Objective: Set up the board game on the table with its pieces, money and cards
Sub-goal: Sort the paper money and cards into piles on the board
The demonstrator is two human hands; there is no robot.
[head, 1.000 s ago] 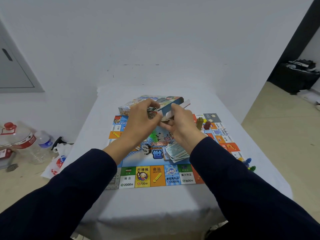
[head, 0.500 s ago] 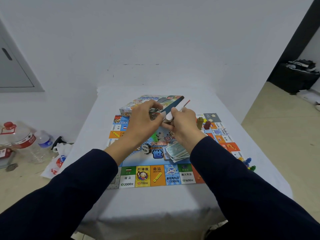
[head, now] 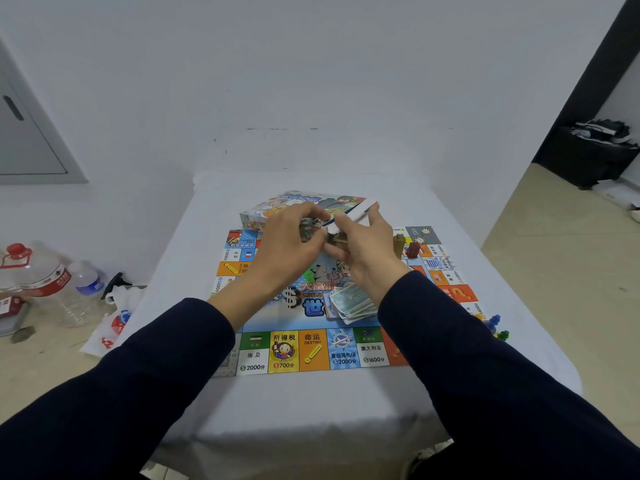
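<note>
At frame centre, both grips grasp a card stack (head: 349, 216): left hand (head: 294, 244) pinches its near end, right hand (head: 363, 247) supports the rest. Cards are not yet placed. Done: board (head: 311, 351) unfolded on the surface (head: 304, 400), money (head: 353, 301) piled mid-board, pieces (head: 405, 247) at upper right. Box (head: 277, 206) lies behind.

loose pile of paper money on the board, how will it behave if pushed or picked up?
The paper money lies fanned and uneven on the game board, so a push would likely spread it rather than slide it whole. The notes look thin, so probably floppy and light. Pinching from above may lift only the top few.
</note>
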